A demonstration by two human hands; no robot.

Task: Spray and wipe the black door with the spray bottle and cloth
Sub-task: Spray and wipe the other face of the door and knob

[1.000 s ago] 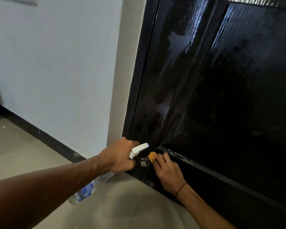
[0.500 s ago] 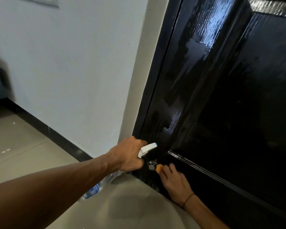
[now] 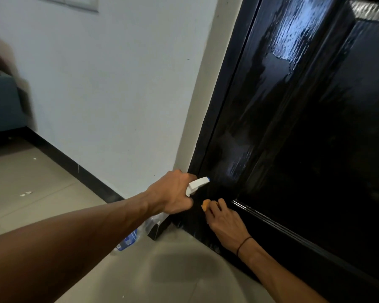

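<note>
Head view: left hand [image 3: 173, 193] grips spray bottle [image 3: 197, 185], nozzle just beside black door [image 3: 293, 127] bottom corner. Right hand [image 3: 223, 219] below nozzle presses orange cloth [image 3: 205, 204] on door. Risk: spray hits fingers, runs onto floor [image 3: 42, 189].

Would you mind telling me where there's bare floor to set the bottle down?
Bare floor lies between the forearms, below the door. More lies left, along the skirting. It is crowded at the door's corner, where the left hand holds the bottle and the right hand holds the cloth.
</note>
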